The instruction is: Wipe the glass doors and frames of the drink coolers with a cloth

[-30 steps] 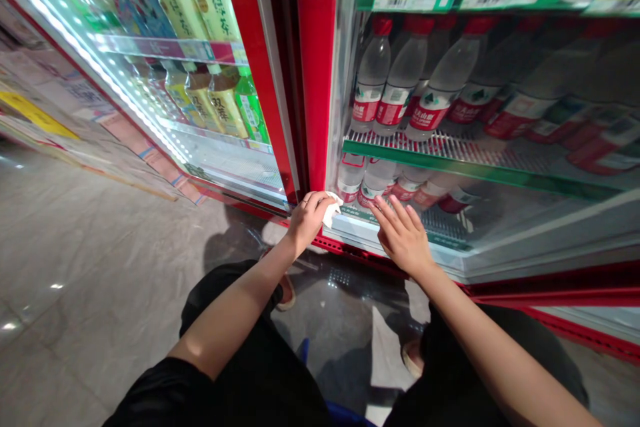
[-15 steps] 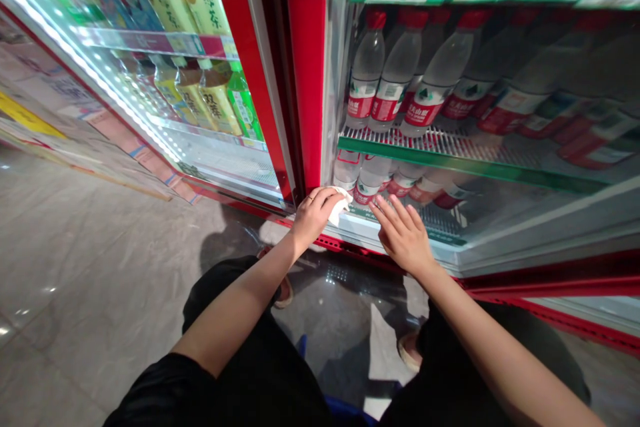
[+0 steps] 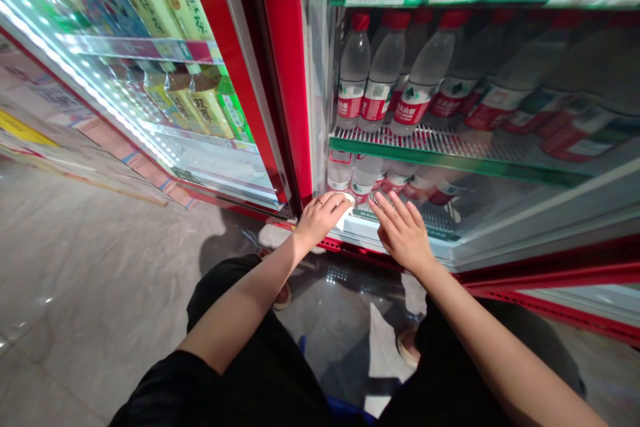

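My left hand [image 3: 324, 217] presses a crumpled white tissue or cloth [image 3: 346, 213] against the low front of a drinks fridge, by its bottom left corner; its fingers are closed over it and hide part of it. Just to the right, my right hand [image 3: 401, 230] has its fingers stretched out and holds nothing. Its fingertips are at the fridge front [image 3: 365, 230], though I cannot tell whether they touch it. Behind both hands stand water bottles [image 3: 364, 173] with red and white labels on the bottom level.
More red-capped bottles [image 3: 420, 93] fill the shelf with a green edge [image 3: 430, 155]. A second lit fridge with a red frame [image 3: 250, 80] stands at left. Stacked cartons [image 3: 75, 107] are further left. Grey floor tiles [image 3: 110, 293] lie below.
My left hand has shifted slightly to the right along the fridge's lower front with the white tissue or cloth. The right hand is almost unmoved. The view has turned a little.
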A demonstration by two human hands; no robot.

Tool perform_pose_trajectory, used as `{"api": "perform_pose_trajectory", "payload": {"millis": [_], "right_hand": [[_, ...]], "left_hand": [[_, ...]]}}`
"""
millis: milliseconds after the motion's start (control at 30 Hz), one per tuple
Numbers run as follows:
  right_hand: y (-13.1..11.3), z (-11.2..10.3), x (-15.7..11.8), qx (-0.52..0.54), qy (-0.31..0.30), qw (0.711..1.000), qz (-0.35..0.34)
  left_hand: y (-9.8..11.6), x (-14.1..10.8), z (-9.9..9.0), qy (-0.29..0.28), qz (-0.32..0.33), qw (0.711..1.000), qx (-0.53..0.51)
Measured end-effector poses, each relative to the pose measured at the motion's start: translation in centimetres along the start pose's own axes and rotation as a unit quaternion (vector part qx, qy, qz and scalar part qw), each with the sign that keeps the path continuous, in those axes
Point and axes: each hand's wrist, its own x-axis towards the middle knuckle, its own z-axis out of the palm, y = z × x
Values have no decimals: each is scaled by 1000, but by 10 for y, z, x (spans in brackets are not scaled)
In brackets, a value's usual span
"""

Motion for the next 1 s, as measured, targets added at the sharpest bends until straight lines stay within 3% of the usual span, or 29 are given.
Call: {"api": "perform_pose_trajectory", "payload": {"millis": [167,267,367,500,700,767,867,933,1000], "right_hand": [[7,-3,-4,3,5,1000,14],[10,-5,-6,-2,11,1000,18],[13,-8,-9,-3,9,1000,26],[18,-14,-16,3,-8,999,40],[31,-27,-35,13,-29,997,65],[35,-30,-41,7,-37,997,72],[37,-34,-42,-1,-36,997,72],[37,-35,-38,2,-36,997,71],[35,-36,-32,10,-44,997,69]], "left_hand": [[-13,4,-8,63,-74,995,-38],[-8,-4,-2,25,-78,996,-29],[4,-5,7,-22,-35,999,-34],[11,8,9,-24,1,998,-59],[-3,10,8,5,-93,992,-87],[-5,2,13,-6,-77,993,-87],[-4,-3,23,-77,-5,994,-80],[-4,0,26,-133,56,986,-79],[-6,9,25,-151,90,980,-89]]}}
